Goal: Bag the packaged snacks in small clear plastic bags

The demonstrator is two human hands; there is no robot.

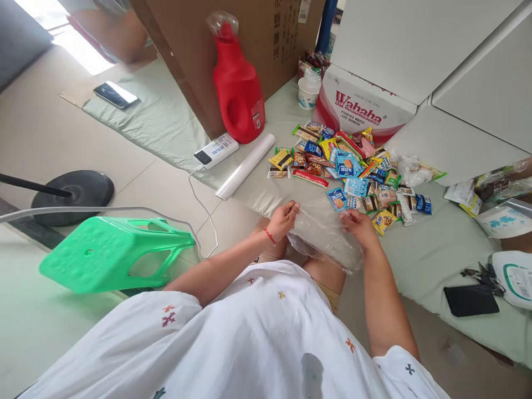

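Observation:
A clear plastic bag (326, 230) hangs over my lap, stretched between my two hands. My left hand (284, 223), with a red string at the wrist, pinches its left edge. At the other edge, my right hand (359, 227) has its fingers closed on the plastic. Just beyond the bag lies a spread of small wrapped snacks (348, 164) in blue, yellow, red and brown packets. The blue packets nearest to me are close to my right hand's fingertips.
A red detergent bottle (240, 88), a roll of clear film (246, 166) and a white power bank (216, 151) are ahead left. A Wahaha box (363, 105) stands behind the snacks. Left is a green stool (120, 252); right, a black pouch (470, 300) with keys.

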